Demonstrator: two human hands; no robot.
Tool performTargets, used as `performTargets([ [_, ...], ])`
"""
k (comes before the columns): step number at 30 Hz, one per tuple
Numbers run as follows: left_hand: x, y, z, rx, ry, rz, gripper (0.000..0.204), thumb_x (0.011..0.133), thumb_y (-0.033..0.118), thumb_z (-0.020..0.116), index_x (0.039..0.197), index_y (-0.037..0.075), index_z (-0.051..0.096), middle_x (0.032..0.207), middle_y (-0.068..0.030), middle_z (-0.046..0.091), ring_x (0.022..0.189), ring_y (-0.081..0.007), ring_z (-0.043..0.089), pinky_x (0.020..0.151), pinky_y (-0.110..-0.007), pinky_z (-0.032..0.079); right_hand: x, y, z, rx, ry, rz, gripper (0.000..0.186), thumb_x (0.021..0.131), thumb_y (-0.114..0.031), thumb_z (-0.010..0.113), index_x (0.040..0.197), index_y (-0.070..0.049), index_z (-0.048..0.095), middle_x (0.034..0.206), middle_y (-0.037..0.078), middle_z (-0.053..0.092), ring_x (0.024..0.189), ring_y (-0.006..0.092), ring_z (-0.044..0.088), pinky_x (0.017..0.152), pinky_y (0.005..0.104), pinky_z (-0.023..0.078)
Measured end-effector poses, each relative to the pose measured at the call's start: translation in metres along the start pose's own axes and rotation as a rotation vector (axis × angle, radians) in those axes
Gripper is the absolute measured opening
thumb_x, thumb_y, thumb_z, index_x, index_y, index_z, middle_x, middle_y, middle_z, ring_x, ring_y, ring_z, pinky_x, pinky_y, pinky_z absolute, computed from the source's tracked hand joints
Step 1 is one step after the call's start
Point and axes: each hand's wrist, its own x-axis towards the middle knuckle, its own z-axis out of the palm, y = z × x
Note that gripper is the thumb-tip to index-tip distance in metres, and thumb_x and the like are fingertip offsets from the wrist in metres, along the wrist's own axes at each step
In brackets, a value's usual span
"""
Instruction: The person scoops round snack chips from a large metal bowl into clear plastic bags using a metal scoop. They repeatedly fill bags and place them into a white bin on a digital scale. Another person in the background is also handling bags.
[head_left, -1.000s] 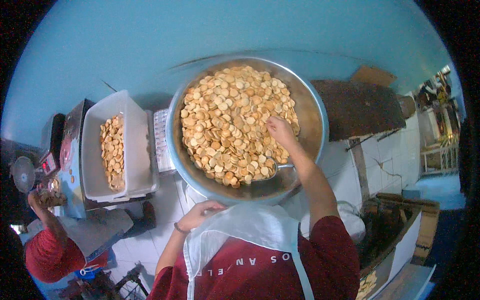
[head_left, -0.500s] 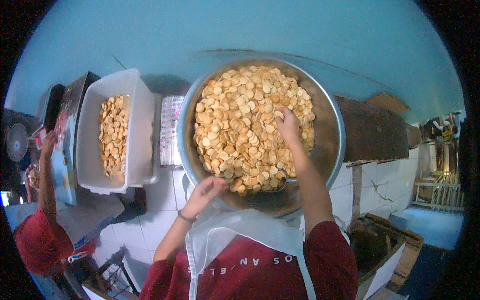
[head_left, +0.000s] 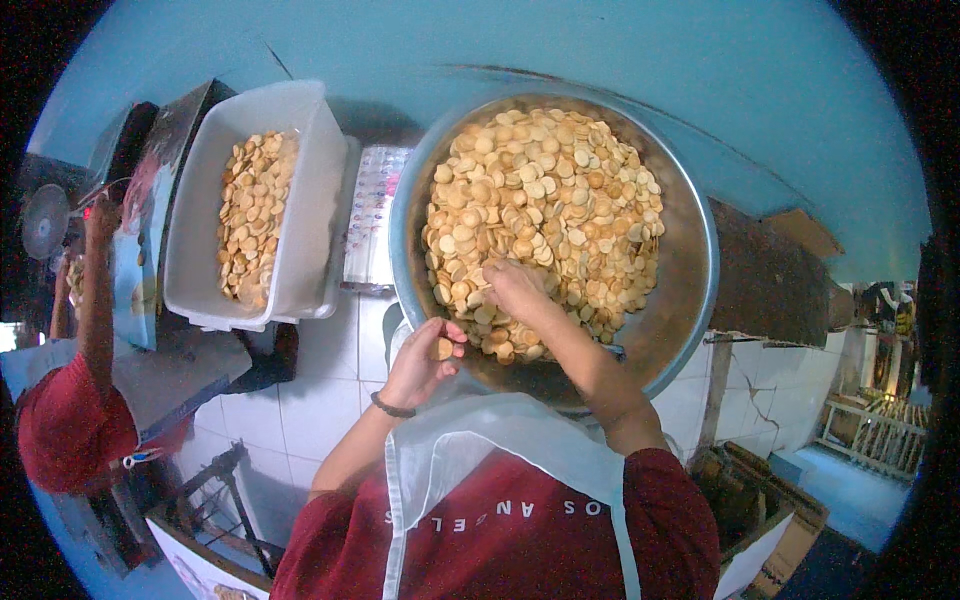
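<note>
White tiles (head_left: 320,400) cover the counter under a plain blue wall (head_left: 480,50). On this counter, in front of the person, stands a big round metal bowl (head_left: 690,300), and it is filled with many small round crackers (head_left: 550,200) of pale golden colour. The right hand (head_left: 515,290) is inside the bowl, lying palm down on the crackers near the closer edge, with the fingers bent into the pile; I cannot tell if it grips any of them. The left hand (head_left: 425,360) is just beside it, at the near rim of the bowl, and its fingers are closed around one cracker (head_left: 443,348). On the left wrist there is a dark bracelet (head_left: 392,408). Farther to the left of this hand stands a white plastic tub (head_left: 300,200) with more crackers inside. Well apart, at the far left, another person in a red shirt (head_left: 65,420) holds one arm up.
</note>
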Motion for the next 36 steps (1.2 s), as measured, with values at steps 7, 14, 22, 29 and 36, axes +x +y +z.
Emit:
performTargets([
  [7, -0.010, 0.007, 0.000, -0.088, 0.133, 0.104, 0.036, 0.100, 0.037, 0.041, 0.115, 0.007, 0.055, 0.111, -0.0068, 0.060, 0.099, -0.0173, 0.060, 0.073, -0.031, 0.052, -0.018, -0.022, -0.044, 0.738, -0.150, 0.196, 0.025, 0.081, -0.019, 0.068, 0.095, 0.001, 0.062, 0.083, 0.014, 0.064, 0.081, 0.0272, 0.064, 0.074, 0.0375, 0.052],
  [14, -0.004, 0.001, -0.004, -0.289, 0.093, 0.032, 0.036, 0.100, 0.040, 0.040, 0.103, 0.007, 0.055, 0.094, -0.0042, 0.063, 0.081, -0.0179, 0.064, 0.048, -0.023, 0.049, 0.028, -0.047, -0.029, 0.045, 0.066, -0.104, 0.019, 0.083, -0.015, 0.060, 0.098, -0.004, 0.062, 0.093, 0.012, 0.061, 0.091, 0.0276, 0.061, 0.075, 0.0413, 0.049],
  [22, -0.013, 0.003, -0.037, -0.241, 0.205, 0.176, 0.031, 0.101, 0.036, 0.040, 0.098, 0.010, 0.056, 0.093, -0.0015, 0.061, 0.086, -0.0139, 0.062, 0.057, -0.024, 0.047, 0.071, -0.033, 0.018, -0.471, 0.038, -0.257, 0.027, 0.078, -0.019, 0.059, 0.102, -0.009, 0.063, 0.099, 0.002, 0.061, 0.100, 0.0205, 0.057, 0.085, 0.0373, 0.042],
  [29, -0.014, 0.022, -0.051, -0.238, 0.277, 0.245, 0.035, 0.099, 0.042, 0.044, 0.105, 0.010, 0.057, 0.099, -0.0037, 0.064, 0.091, -0.0184, 0.064, 0.061, -0.026, 0.054, 0.057, -0.048, -0.024, 0.195, 0.136, -0.019, 0.023, 0.076, -0.017, 0.067, 0.097, -0.008, 0.065, 0.094, 0.006, 0.065, 0.092, 0.0235, 0.061, 0.080, 0.0399, 0.046],
  [36, -0.004, 0.010, -0.032, -0.365, -0.005, 0.156, 0.036, 0.100, 0.040, 0.041, 0.107, 0.008, 0.056, 0.103, -0.0067, 0.063, 0.094, -0.0193, 0.064, 0.062, -0.029, 0.058, 0.025, -0.043, -0.027, 0.228, -0.150, -0.004, 0.027, 0.076, -0.015, 0.069, 0.099, -0.003, 0.063, 0.095, 0.012, 0.064, 0.088, 0.0317, 0.063, 0.077, 0.0435, 0.051],
])
